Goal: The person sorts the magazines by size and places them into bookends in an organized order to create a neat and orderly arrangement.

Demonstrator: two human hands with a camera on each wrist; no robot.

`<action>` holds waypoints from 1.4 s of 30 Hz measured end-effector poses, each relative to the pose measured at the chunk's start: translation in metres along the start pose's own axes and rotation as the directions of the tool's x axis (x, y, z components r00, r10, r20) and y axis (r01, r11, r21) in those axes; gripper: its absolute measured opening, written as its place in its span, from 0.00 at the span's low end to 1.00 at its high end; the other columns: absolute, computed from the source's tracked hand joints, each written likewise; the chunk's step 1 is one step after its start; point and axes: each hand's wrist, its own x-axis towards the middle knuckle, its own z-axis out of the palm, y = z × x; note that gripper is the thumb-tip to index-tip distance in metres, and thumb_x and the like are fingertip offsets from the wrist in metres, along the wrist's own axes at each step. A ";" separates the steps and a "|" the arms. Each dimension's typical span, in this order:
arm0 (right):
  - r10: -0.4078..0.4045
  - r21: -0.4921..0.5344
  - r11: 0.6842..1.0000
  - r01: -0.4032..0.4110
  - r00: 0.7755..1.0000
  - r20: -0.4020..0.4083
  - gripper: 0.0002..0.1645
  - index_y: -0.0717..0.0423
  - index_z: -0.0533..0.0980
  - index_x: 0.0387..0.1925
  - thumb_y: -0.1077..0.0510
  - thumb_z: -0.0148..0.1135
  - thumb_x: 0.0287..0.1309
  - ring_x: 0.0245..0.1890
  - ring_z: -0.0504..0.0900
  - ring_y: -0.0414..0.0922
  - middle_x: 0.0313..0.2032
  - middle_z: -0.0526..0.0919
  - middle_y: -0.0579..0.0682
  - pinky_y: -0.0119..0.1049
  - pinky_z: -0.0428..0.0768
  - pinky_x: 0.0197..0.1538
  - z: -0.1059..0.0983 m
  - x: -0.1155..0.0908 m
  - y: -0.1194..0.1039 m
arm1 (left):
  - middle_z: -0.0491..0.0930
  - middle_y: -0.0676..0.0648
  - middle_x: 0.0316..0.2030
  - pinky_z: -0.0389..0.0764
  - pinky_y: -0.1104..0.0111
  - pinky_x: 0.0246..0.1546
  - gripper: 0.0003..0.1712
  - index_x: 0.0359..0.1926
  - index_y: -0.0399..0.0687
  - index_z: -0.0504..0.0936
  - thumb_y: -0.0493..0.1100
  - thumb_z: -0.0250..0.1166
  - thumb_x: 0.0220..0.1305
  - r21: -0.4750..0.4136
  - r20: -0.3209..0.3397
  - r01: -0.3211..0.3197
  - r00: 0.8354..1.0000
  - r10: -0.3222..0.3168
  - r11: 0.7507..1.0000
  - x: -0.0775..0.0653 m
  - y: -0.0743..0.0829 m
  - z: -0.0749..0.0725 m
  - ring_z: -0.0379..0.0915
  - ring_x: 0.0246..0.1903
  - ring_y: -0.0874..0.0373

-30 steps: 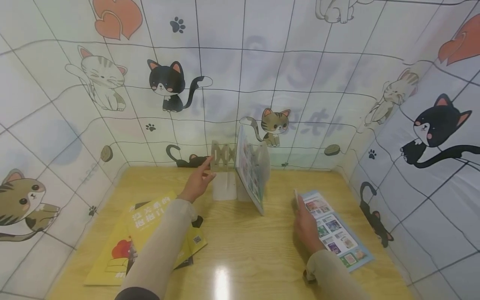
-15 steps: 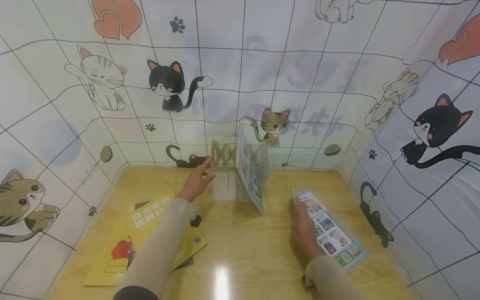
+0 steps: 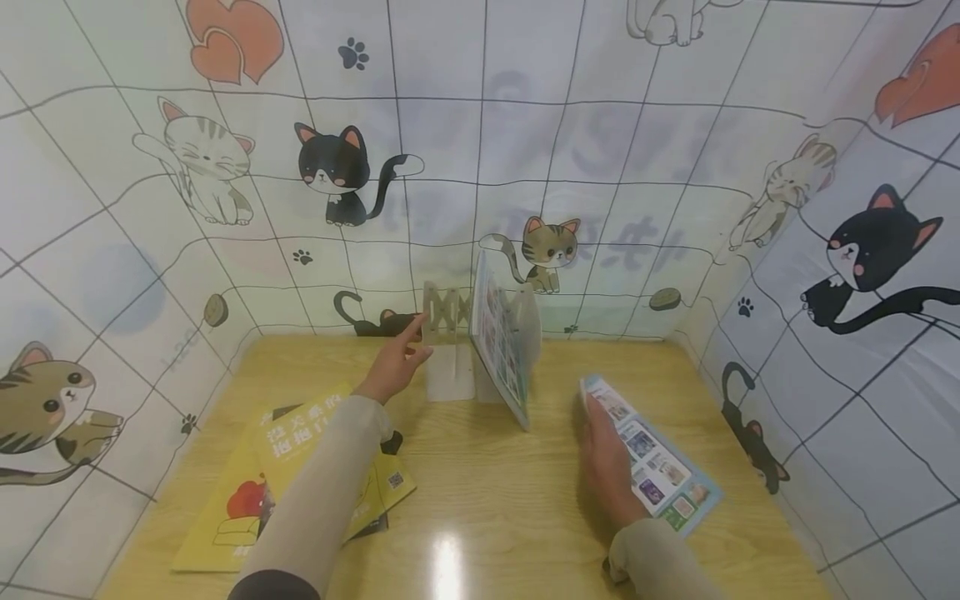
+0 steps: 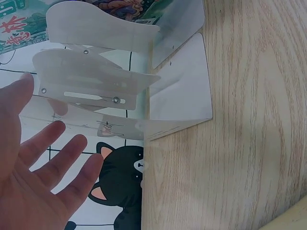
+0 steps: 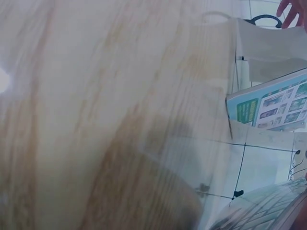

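My left hand (image 3: 393, 368) reaches to the left panel of a whitish expandable bookend (image 3: 450, 375), its fingers fairly straight. In the left wrist view the thumb (image 4: 20, 91) lies at that panel's edge, and the other fingers (image 4: 79, 143) spread apart on its outer side. One thin book (image 3: 501, 337) stands upright in the bookend, its side with rows of small pictures facing right. My right hand (image 3: 607, 458) grips a second thin book (image 3: 648, 446) by its left edge, over the table's right side. Similar small pictures and a light blue border cover it.
Several yellow books (image 3: 300, 458) lie overlapping on the wooden table (image 3: 480, 500) at the left, partly under my left sleeve. A cloth printed with cats (image 3: 330, 167) hangs close behind the bookend and on both sides.
The right hand has brought its book a little to the left, and the visible cover looks narrower. My left hand, the bookend and the standing book have kept their places.
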 end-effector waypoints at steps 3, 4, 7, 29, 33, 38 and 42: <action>-0.023 0.031 0.999 0.023 1.000 -0.013 0.30 0.62 0.60 0.70 0.68 0.47 0.68 0.64 0.66 0.61 0.66 0.67 0.62 0.58 0.63 0.64 -0.002 0.001 -0.005 | 0.68 0.37 0.63 0.74 0.45 0.50 0.38 0.77 0.64 0.49 0.47 0.56 0.73 -0.004 -0.003 0.001 1.000 -0.001 1.000 0.000 -0.001 0.001 0.73 0.53 0.39; -0.030 0.037 0.999 0.031 0.999 -0.018 0.30 0.63 0.60 0.70 0.68 0.47 0.68 0.64 0.66 0.60 0.66 0.67 0.62 0.57 0.63 0.64 -0.002 0.001 -0.007 | 0.69 0.37 0.62 0.74 0.45 0.50 0.38 0.77 0.65 0.48 0.47 0.56 0.73 -0.006 -0.003 0.003 1.000 -0.003 1.000 0.000 -0.002 0.001 0.73 0.53 0.39; -0.048 0.044 0.998 0.050 0.998 -0.035 0.29 0.63 0.61 0.70 0.68 0.47 0.68 0.63 0.68 0.61 0.65 0.68 0.62 0.57 0.64 0.64 -0.004 0.002 -0.013 | 0.70 0.38 0.62 0.74 0.46 0.50 0.38 0.77 0.70 0.48 0.48 0.56 0.73 -0.009 -0.003 -0.001 1.000 0.001 1.000 0.000 -0.003 0.001 0.73 0.52 0.40; 0.003 0.147 0.989 -0.001 1.000 -0.016 0.32 0.54 0.55 0.74 0.64 0.45 0.72 0.66 0.65 0.58 0.67 0.66 0.60 0.56 0.64 0.64 -0.022 0.002 -0.065 | 0.70 0.37 0.61 0.74 0.46 0.51 0.38 0.77 0.63 0.48 0.48 0.56 0.73 -0.009 0.002 0.010 1.000 -0.010 1.000 0.000 -0.003 0.002 0.74 0.52 0.40; 0.001 0.162 0.987 0.001 1.000 -0.010 0.32 0.50 0.53 0.75 0.62 0.44 0.73 0.66 0.64 0.57 0.67 0.66 0.60 0.57 0.65 0.63 -0.025 -0.001 -0.072 | 0.70 0.37 0.62 0.74 0.45 0.51 0.38 0.77 0.63 0.48 0.47 0.56 0.73 -0.016 -0.001 0.005 1.000 -0.005 1.000 -0.001 -0.004 0.002 0.74 0.52 0.40; -0.002 0.166 0.986 0.003 1.000 -0.008 0.31 0.54 0.55 0.74 0.63 0.45 0.73 0.65 0.66 0.58 0.66 0.67 0.61 0.58 0.67 0.61 -0.027 -0.005 -0.077 | 0.70 0.37 0.62 0.74 0.45 0.51 0.38 0.77 0.64 0.48 0.47 0.56 0.73 -0.028 0.003 0.015 1.000 -0.015 1.000 -0.001 -0.003 0.002 0.73 0.53 0.40; 0.000 0.164 0.986 0.000 1.000 0.000 0.30 0.55 0.57 0.74 0.63 0.45 0.73 0.63 0.68 0.57 0.65 0.69 0.60 0.57 0.69 0.60 -0.027 -0.009 -0.079 | 0.69 0.37 0.63 0.73 0.45 0.51 0.38 0.77 0.65 0.48 0.47 0.55 0.73 -0.034 0.008 0.021 1.000 -0.020 0.999 -0.002 -0.002 0.001 0.73 0.53 0.40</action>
